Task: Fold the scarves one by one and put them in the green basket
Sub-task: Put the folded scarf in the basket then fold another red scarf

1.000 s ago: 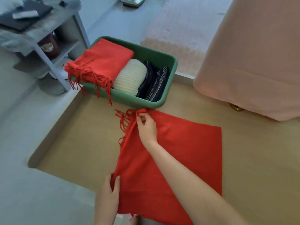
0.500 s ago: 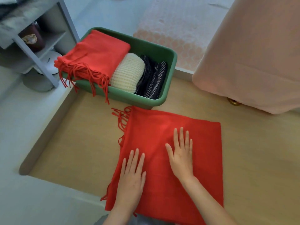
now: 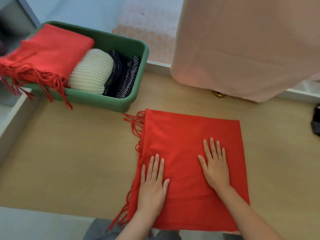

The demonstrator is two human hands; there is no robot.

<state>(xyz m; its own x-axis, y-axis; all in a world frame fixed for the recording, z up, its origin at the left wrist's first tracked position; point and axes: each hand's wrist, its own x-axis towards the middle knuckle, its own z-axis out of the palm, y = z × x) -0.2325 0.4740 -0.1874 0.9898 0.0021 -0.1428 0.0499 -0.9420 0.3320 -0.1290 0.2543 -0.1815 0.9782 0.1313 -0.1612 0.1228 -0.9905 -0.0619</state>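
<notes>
A red fringed scarf (image 3: 187, 135) lies folded flat on the tan table, its tassels along the left edge. My left hand (image 3: 153, 184) presses flat on its near left part, fingers straight. My right hand (image 3: 215, 165) lies flat on its middle right, fingers spread. The green basket (image 3: 138, 54) stands at the far left of the table. It holds a folded red scarf (image 3: 50, 49) with fringe hanging over the front rim, a cream knitted scarf (image 3: 91, 71) and a dark striped scarf (image 3: 123, 77).
A large pink cloth-covered object (image 3: 242, 45) stands at the back right, with a small brass piece (image 3: 218, 94) under its edge. A dark object (image 3: 316, 125) sits at the right edge. The tan table (image 3: 69, 161) ends near my body and at a raised left border.
A second ago my right hand pinched the scarf's far left corner and my left held its near edge. Both hands now lie flat on the scarf. The camera view shifted left.
</notes>
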